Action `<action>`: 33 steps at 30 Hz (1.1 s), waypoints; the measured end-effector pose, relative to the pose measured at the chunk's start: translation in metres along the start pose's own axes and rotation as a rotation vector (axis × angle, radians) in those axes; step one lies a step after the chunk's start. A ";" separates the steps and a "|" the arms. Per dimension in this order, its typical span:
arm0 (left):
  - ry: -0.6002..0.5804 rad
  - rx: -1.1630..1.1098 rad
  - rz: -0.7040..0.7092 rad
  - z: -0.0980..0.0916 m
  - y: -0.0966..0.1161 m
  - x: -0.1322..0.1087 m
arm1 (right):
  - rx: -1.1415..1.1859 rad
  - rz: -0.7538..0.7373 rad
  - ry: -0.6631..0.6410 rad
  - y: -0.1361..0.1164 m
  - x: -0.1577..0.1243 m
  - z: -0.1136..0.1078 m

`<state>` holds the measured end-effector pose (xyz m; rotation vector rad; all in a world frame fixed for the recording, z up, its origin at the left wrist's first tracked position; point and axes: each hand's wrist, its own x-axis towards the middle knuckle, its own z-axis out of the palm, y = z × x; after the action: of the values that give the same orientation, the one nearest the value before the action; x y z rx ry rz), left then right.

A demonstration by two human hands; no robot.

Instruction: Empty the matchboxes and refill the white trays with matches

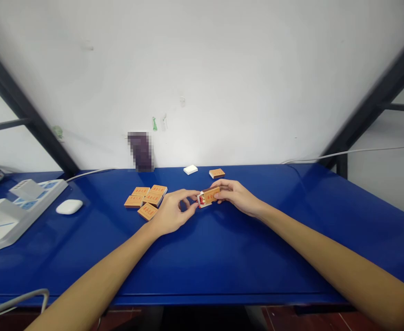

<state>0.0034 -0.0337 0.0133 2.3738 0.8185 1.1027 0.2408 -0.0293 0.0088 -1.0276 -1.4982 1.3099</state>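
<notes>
My right hand [235, 196] grips an orange matchbox [210, 196] by its sleeve, just above the blue table [222, 248]. The box's white tray sticks out to the left, and red match heads show in it. My left hand [173, 212] pinches that tray end with thumb and fingers. Both hands meet at the box near the table's middle.
Several more orange matchboxes [146, 199] lie in a cluster left of my hands. One matchbox [217, 173] and a small white box [190, 169] sit near the wall. A white rounded case [69, 206] and a white-and-blue device [12, 207] lie at the left.
</notes>
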 end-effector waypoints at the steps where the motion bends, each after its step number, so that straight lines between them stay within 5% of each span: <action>1: -0.007 -0.010 -0.036 0.000 -0.001 0.001 | -0.010 -0.003 -0.003 0.001 0.000 -0.001; 7: -0.051 -0.009 -0.140 0.002 -0.006 0.003 | -0.080 -0.013 -0.031 -0.003 -0.001 -0.001; 16: 0.049 0.110 -0.088 0.004 -0.005 0.001 | -0.191 -0.028 -0.048 -0.010 -0.001 -0.003; 33: -0.001 0.156 -0.085 0.004 -0.007 0.002 | -0.244 0.067 -0.131 -0.015 0.001 -0.033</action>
<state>0.0051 -0.0276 0.0072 2.4394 1.0298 1.0385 0.2713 -0.0210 0.0262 -1.1737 -1.7694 1.2831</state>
